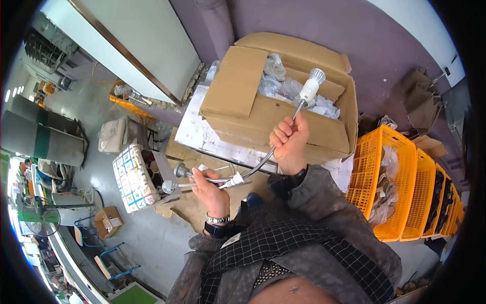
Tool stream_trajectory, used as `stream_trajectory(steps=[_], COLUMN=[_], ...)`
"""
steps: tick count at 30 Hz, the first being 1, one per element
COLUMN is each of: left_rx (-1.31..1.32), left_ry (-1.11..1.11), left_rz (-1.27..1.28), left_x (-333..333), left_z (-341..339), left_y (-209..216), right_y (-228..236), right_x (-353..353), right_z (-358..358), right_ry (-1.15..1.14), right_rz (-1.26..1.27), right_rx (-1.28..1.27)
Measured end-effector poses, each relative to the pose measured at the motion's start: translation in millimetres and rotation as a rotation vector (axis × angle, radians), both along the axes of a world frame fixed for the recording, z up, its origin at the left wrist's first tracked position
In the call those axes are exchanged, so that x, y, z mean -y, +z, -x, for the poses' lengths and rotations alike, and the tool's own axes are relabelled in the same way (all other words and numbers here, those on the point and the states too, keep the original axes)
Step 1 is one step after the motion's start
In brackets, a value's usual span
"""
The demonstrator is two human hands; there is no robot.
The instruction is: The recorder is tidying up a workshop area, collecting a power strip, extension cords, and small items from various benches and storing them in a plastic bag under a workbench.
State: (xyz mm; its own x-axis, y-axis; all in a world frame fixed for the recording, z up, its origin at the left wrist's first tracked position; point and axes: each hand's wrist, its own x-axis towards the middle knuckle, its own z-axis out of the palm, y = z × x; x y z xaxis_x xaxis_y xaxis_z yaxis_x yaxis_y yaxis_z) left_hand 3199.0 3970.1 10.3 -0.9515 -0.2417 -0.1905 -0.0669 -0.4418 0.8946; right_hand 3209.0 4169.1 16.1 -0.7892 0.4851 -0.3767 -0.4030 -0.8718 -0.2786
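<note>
My right hand (292, 144) is closed around the grey bendable stem of a gooseneck lamp (308, 92). Its white socket and ribbed silver-white bulb point up over the open cardboard box (286, 121). Lower down, my left hand (210, 195) is closed on a bundle of metal gooseneck stems (260, 164), with white tie-like pieces (234, 180) round them. Round metallic ends (179, 171) stick out left of that hand. My fingers hide part of the bundle, so where each stem runs cannot be followed. Inside the box lie several clear-wrapped pieces (276, 66).
The box rests on a white-covered surface (200, 133) against a purple wall (304, 25). Yellow crates (364, 164) line the right side. A patterned carton (132, 177) stands left, near a small open box (108, 223) on the floor. Grey rolls (45, 134) lie farther left.
</note>
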Motion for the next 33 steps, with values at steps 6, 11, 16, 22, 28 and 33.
stream_trajectory(steps=[6, 11, 16, 22, 28, 33], left_rx=[0.065, 0.181, 0.181, 0.155, 0.168, 0.177], left_ry=[0.050, 0.088, 0.032, -0.028, -0.089, -0.127], left_rz=[-0.034, -0.142, -0.136, -0.109, -0.108, -0.079], left_x=[13, 13, 8, 10, 8, 6], left_z=[13, 22, 24, 25, 27, 22], left_y=[-18, -18, -21, -32, -27, -31], right_y=[6, 6, -34, -20, -15, -14], right_x=[11, 25, 21, 3, -7, -13], right_z=[7, 3, 5, 4, -5, -15], right_ry=[0.168, 0.238, 0.337, 0.531, 0.749, 0.831], right_rz=[0.115, 0.138, 0.185, 0.050, 0.016, 0.006], right_rx=[-0.114, -0.030, -0.212, -0.177, -0.200, -0.203])
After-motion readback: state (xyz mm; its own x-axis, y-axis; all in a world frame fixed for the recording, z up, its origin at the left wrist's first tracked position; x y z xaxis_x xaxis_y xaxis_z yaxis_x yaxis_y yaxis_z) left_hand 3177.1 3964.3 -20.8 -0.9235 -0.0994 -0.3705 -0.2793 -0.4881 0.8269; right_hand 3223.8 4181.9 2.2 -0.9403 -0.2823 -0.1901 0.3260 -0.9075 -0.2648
